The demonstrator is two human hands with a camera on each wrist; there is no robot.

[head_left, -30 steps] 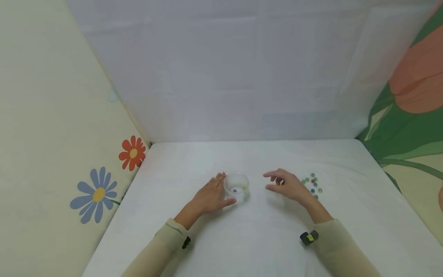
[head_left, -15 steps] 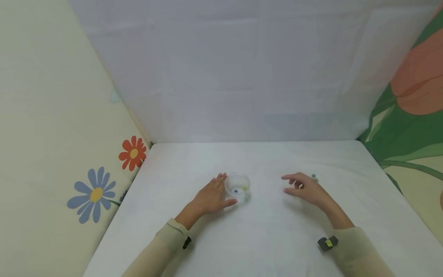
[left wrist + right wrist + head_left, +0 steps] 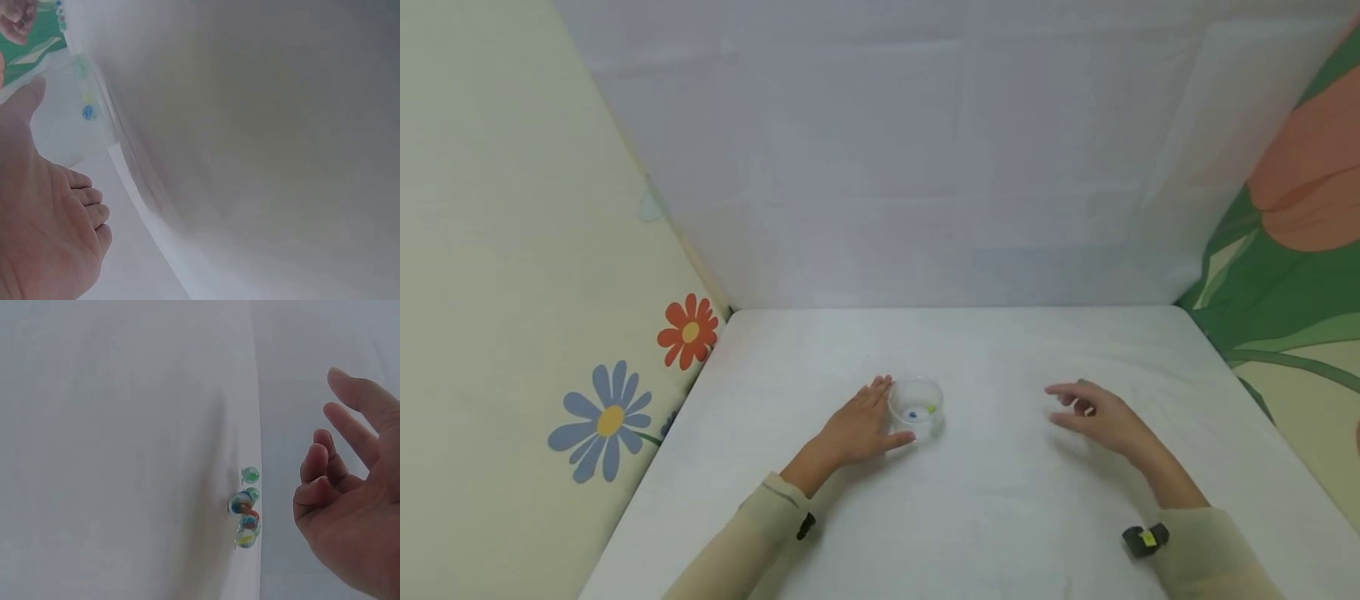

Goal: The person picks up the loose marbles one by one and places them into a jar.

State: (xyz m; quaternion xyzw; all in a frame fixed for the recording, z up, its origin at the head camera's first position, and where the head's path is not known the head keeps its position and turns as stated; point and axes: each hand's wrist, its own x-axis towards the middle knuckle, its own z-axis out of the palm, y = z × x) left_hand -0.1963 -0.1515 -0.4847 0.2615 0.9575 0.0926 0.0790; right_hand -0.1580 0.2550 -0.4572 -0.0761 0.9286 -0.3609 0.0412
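Observation:
A clear round container (image 3: 916, 380) stands on the white table, with a blue marble (image 3: 89, 112), a yellow one (image 3: 87, 98) and a green one (image 3: 80, 69) at its bottom. Along its left side lies my left hand (image 3: 855, 429), fingers extended and thumb across its near side. My right hand (image 3: 1105, 422) is held above the table on the right; index finger and thumb stand apart, the other fingers are curled inward, and they hold nothing. Several glass marbles (image 3: 244, 503) lie beside it in the right wrist view; in the head view the hand hides nearly all of them.
White cloth covers the table (image 3: 820, 342), and a white sheet (image 3: 887, 167) hangs behind it. On the left is a panel with painted flowers (image 3: 688, 332); a panel with large painted leaves (image 3: 1292, 283) stands at the right. A small black device (image 3: 1145, 541) sits at the right cuff.
My right hand has moved right, from near the container to over the loose marbles, covering them in the head view. My left hand has stayed beside the container.

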